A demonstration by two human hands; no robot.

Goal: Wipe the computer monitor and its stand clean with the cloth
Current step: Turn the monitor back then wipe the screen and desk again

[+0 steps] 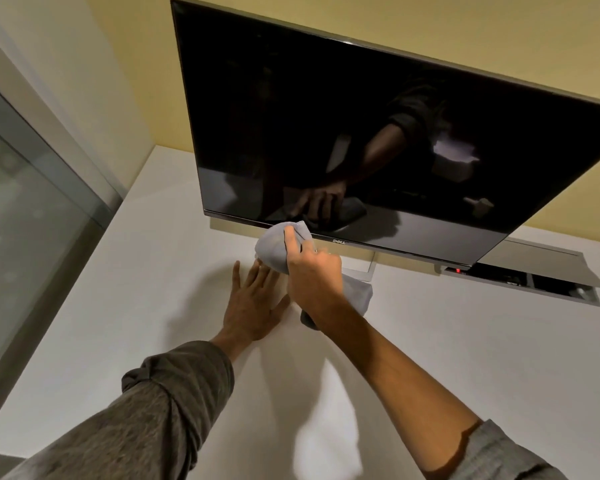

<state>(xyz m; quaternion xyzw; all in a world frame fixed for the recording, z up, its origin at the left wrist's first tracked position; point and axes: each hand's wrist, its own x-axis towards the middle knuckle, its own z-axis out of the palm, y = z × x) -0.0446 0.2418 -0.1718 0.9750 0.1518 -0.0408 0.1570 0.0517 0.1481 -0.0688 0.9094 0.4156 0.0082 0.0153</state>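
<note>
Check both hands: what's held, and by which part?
The right hand grips the grey cloth around its bunched middle, at the monitor's bottom edge. The left hand holds nothing; it lies flat on the desk.

The monitor (361, 126) stands toward the back edge of the white table (118, 323), its wide black screen switched off and glossy, with a thin silver frame and a small logo at the middle of the bottom bezel. Its pale silver stand (361, 268) shows just beneath that bezel. The light grey cloth (274, 247) is bunched up, touching the bottom bezel left of the logo, its tail trailing in front of the stand.
</note>
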